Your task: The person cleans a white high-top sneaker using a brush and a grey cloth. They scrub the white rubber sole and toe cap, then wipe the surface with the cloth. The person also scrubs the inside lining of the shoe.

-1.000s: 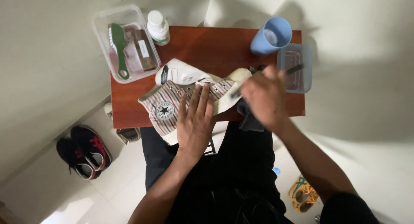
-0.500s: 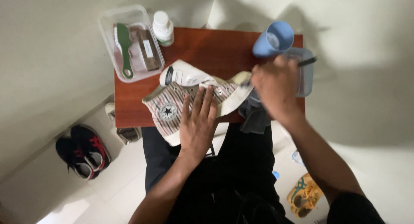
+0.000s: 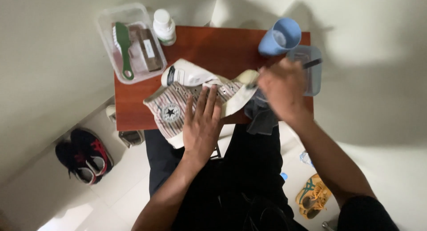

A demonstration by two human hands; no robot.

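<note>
Left hand (image 3: pixel 202 124) flat on sneaker (image 3: pixel 187 97) | tub (image 3: pixel 106 24): green brush (image 3: pixel 123 46)

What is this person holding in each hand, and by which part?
The left hand lies flat on the side of a striped high-top sneaker, pinning it. The right hand grips a thin dark-handled tool mid-shaft; which tool cannot be told.

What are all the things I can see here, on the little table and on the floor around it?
table: one, reddish-brown wood, centre
high-top shoe: one, striped cream, on the table's front edge
clear tub: one, back left, holding a green brush
white bottle: one, beside the tub
blue cup: one, back right
clear container: one, right edge
dark cloth: one, under the right hand
black-and-red shoes: pair, floor left
yellow shoe: one, floor right
left hand: flat on the shoe
right hand: gripping a thin dark tool, blurred
</note>
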